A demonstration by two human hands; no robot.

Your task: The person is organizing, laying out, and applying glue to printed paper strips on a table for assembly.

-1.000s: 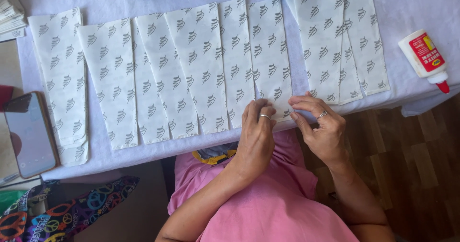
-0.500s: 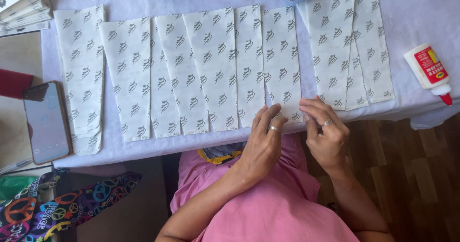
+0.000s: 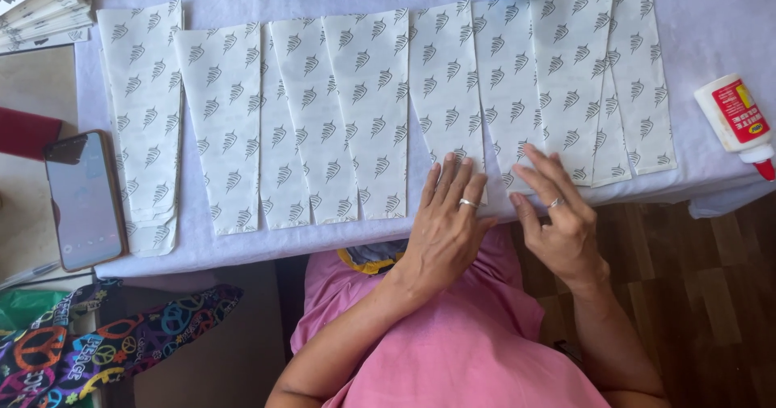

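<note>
table top: printed paper pieces (image 3: pixel 364 109) cover nearly all
right edge: glue bottle (image 3: pixel 734 121) stands there
left side: phone (image 3: pixel 83 200) lies beyond the cloth

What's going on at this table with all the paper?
A person in a pink top presses both hands flat on white tapered paper strips printed with small grey leaves, laid side by side on a white tablecloth. The left hand and right hand rest near the strips' lower ends. A white glue bottle lies to the right.

The paper sheets (image 3: pixel 372 109) are showing white with a grey leaf pattern. The tablecloth (image 3: pixel 711 36) is looking pale lilac, the shirt (image 3: pixel 453 351) pink, the glue bottle (image 3: pixel 734 118) white with a red label.
</note>
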